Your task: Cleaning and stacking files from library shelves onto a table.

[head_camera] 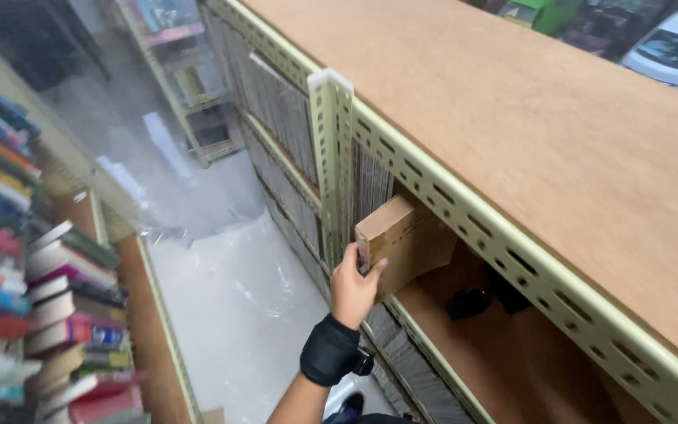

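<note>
1. The hand [352,284], at centre frame and wearing a black wrist wrap [329,350], is closed on the near lower corner of a tan, block-shaped cardboard-coloured book or box [402,243]. The thumb lies on the front face; the fingers are hidden behind the edge. Which hand this is cannot be told with certainty; the other hand is out of view.
2. The tan block sits tilted, half inside the upper bay of the pale green slotted metal shelving [464,208], just right of the upright post [333,157].
3. Handling judgement: the block looks rigid, moderately heavy and smooth-faced. A one-corner grip is likely to let it pivot.
4. Recommended hold: grip mid-spine, or support the underside.
5. Grey book rows [276,110] fill the upper centre.
</note>
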